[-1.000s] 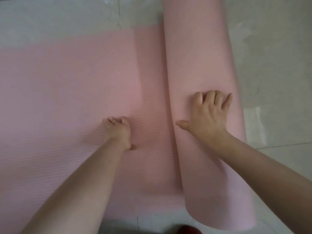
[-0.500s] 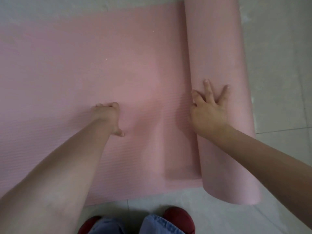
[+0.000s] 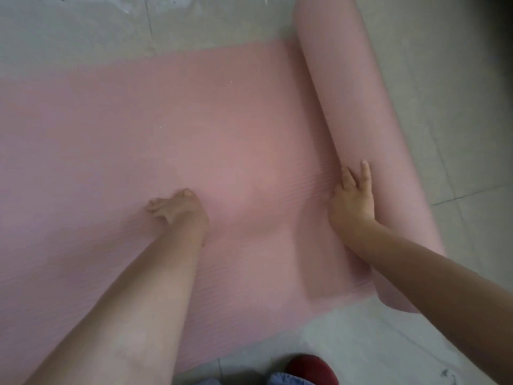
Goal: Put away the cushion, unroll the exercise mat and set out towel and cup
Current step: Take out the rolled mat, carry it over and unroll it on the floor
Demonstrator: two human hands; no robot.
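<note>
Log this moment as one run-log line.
step: unrolling mat | left hand: pressing flat part of pink mat | right hand: open, against the roll | towel, cup: not visible | floor: tiled

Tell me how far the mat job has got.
Done: a broad stretch of the pink exercise mat lies flat on the tiled floor. In hand: the left hand presses the flat part while the right hand rests against the rolled part, which is not yet unrolled. Left: the rest of the roll, then towel and cup; neither shows here, nor does the cushion, so its step cannot be judged.
</note>
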